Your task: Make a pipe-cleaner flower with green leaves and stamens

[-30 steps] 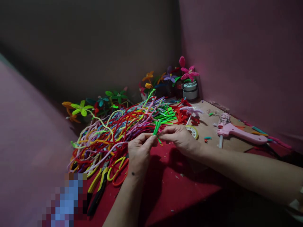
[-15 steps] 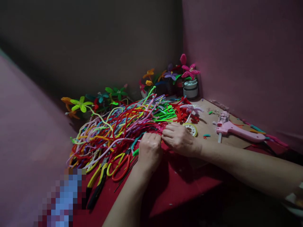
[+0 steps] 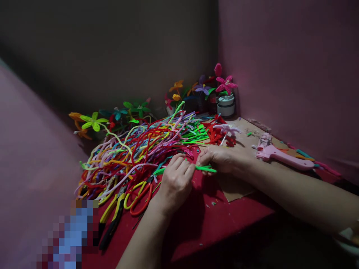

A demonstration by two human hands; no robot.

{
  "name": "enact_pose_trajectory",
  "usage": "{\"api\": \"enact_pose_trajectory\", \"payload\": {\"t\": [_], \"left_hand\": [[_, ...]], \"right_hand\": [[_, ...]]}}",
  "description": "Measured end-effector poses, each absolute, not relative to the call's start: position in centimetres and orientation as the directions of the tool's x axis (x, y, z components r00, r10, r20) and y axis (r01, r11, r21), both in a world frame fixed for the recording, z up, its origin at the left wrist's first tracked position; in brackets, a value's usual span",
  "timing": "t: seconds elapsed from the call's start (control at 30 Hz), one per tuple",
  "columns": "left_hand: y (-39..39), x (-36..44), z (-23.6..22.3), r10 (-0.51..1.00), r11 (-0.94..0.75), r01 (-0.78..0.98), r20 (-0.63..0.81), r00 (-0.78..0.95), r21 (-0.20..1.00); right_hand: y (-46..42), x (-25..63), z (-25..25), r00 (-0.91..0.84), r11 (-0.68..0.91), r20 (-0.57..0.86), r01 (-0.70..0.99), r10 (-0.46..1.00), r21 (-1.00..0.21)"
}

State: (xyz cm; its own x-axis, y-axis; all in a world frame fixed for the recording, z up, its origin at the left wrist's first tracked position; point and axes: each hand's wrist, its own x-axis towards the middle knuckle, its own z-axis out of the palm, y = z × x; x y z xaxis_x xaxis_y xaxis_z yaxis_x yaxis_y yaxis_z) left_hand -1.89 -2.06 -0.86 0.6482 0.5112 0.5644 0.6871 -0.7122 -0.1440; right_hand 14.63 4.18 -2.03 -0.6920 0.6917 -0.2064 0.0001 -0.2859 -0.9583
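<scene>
Protruding from the left grip [image 3: 176, 177], closed around it, the green fuzzy stem [image 3: 206, 169] reaches the right grip [image 3: 215, 157]; whether the fingers there pinch it cannot be told. Judged light, soft and readily bent; hold near mid-length. Scissors [image 3: 138, 213] and tangled stems [image 3: 126, 149] lie left of the left grip, the pink glue gun [image 3: 288, 158] right of both
</scene>
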Motion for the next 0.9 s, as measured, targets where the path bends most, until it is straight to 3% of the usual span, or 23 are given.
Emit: {"api": "enact_pose_trajectory", "payload": {"t": [0.13, 0.23, 0.4, 0.53, 0.6, 0.7, 0.9], "left_hand": [[-2.1, -2.2, -0.5, 0.483, -0.707, 0.688, 0.597, 0.640, -0.165], [-1.9, -2.3, -0.3, 0.491, -0.702, 0.689, 0.581, 0.650, -0.178], [-1.5, -2.5, -0.5, 0.536, -0.683, 0.700, 0.510, 0.673, -0.207], [-1.3, -2.5, -1.0, 0.568, -0.640, 0.725, 0.478, 0.670, -0.255], [-1.3, -2.5, -1.2, 0.580, -0.636, 0.724, 0.453, 0.677, -0.268], [-1.2, -2.5, -1.6, 0.593, -0.642, 0.721, 0.427, 0.683, -0.262], [-1.1, -2.6, -1.1, 0.617, -0.663, 0.722, 0.402, 0.676, -0.197]], "right_hand": [[3.8, 14.5, -1.9, -0.780, -0.428, -0.269, 0.002, 0.565, -0.904], [3.9, 14.4, -1.9, -0.787, -0.406, -0.268, 0.025, 0.555, -0.914], [3.4, 14.1, -1.5, -0.590, 0.089, 0.007, 0.109, 0.807, -0.990], [2.4, 13.8, -1.1, -0.532, 0.475, 0.267, 0.302, 0.804, -0.826], [2.1, 13.9, -1.2, -0.559, 0.564, 0.296, 0.399, 0.775, -0.723], [2.1, 14.0, -1.5, -0.616, 0.575, 0.230, 0.448, 0.753, -0.684], [2.4, 13.7, -2.2, -0.561, 0.469, 0.197, 0.393, 0.804, -0.791]]}}
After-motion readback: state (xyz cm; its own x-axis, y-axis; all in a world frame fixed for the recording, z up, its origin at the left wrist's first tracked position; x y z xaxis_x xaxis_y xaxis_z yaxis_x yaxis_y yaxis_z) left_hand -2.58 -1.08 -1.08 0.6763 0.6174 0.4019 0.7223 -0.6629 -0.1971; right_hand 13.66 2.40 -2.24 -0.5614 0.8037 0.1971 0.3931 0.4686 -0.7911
